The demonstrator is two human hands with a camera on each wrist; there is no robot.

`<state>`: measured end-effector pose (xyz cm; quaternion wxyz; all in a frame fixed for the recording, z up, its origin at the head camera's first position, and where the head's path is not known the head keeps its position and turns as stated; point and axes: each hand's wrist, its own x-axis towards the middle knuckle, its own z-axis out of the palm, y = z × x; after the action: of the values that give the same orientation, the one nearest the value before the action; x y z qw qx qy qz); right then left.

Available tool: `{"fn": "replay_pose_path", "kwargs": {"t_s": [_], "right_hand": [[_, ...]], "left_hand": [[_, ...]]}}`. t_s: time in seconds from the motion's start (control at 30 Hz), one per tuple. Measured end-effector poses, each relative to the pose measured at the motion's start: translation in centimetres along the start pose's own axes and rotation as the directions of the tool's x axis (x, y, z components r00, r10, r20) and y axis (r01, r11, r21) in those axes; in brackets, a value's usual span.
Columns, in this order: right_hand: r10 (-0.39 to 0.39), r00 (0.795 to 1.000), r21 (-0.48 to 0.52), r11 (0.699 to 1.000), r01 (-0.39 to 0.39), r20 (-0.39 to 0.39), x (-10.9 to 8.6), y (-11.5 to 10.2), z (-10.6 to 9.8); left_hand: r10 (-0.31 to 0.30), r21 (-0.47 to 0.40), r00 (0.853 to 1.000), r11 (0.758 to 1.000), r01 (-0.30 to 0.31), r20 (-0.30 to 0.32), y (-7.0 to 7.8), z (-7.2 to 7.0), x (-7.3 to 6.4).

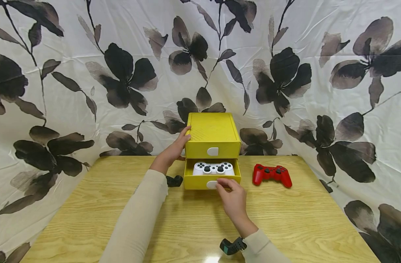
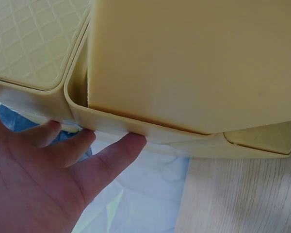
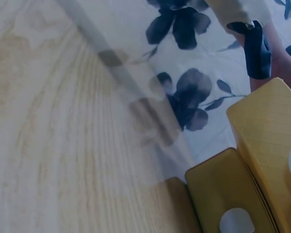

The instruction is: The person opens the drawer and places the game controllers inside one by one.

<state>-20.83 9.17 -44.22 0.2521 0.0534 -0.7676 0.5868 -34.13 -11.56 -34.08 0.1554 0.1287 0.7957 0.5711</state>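
A yellow two-drawer box (image 1: pixel 212 126) stands at the back of the table. Its lower drawer (image 1: pixel 194 183) is pulled out, with a white game controller (image 1: pixel 199 168) lying inside; the upper drawer (image 1: pixel 197 150) is closed. My left hand (image 1: pixel 171 152) rests against the box's left side, and the left wrist view shows its extended fingertips (image 2: pixel 136 141) touching the edge. At the lower drawer's front, my right hand (image 1: pixel 235 200) pinches the white handle (image 1: pixel 211 185) between thumb and fingers. Only a bit of that hand shows at the right wrist view's edge.
To the right of the box, a red game controller (image 1: pixel 272 174) lies on the wooden table (image 1: pixel 286 226). A white cloth with dark flowers (image 1: pixel 200 84) hangs right behind the box. Black straps (image 1: pixel 232 246) sit on both wrists.
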Motion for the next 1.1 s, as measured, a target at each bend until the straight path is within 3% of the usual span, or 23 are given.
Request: {"fn": "replay_pose_path", "kwargs": {"t_s": [0.1,0.63,0.93,1.1], "right_hand": [[0.011,1.000,0.006,1.000,-0.011,0.005,0.5,0.3,0.2],[-0.055,0.998,-0.087,0.995,0.051,-0.041,2.4,1.5,1.1],[-0.067,0.997,-0.102,0.993,0.063,-0.043,3.3,1.8,1.5],[-0.080,0.995,-0.129,0.989,0.072,-0.054,3.7,2.0,1.8]], "left_hand": [[-0.005,-0.009,1.000,1.000,0.005,0.009,0.9,0.2,-0.8],[-0.013,0.006,1.000,1.000,0.013,-0.002,1.0,0.3,-0.9],[0.001,0.010,1.000,1.000,-0.001,-0.027,-1.0,-0.1,0.9],[0.011,0.013,1.000,1.000,-0.011,-0.025,-1.2,-0.1,1.0]]}}
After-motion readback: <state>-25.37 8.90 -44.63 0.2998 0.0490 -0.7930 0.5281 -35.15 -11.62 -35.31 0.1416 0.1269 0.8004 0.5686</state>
